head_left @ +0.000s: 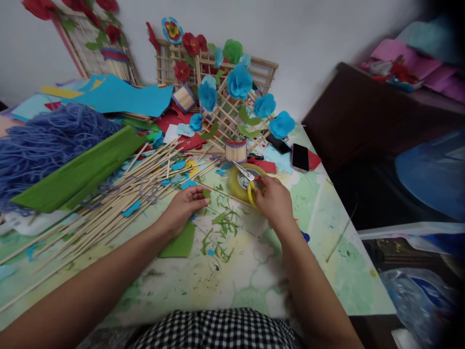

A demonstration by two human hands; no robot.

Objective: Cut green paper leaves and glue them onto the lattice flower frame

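Note:
My left hand (187, 206) pinches a small piece of green paper (207, 195) between thumb and fingers. Below that wrist, a green paper sheet (178, 242) lies flat on the table. In my right hand (273, 198) is a pair of scissors (250, 193) with yellow and red handles, its metal blades pointing up and to the left. Behind the scissors sits a roll of clear tape (236, 185). Thin green paper cuttings (220, 235) are scattered on the patterned tablecloth between my two hands.
Many thin wooden sticks (119, 206) spread across the left, beside blue yarn (54, 145) and folded green paper (83, 167). A stick lattice with blue paper flowers (240, 81) stands at the back. A phone (300, 157) lies near the table's right edge.

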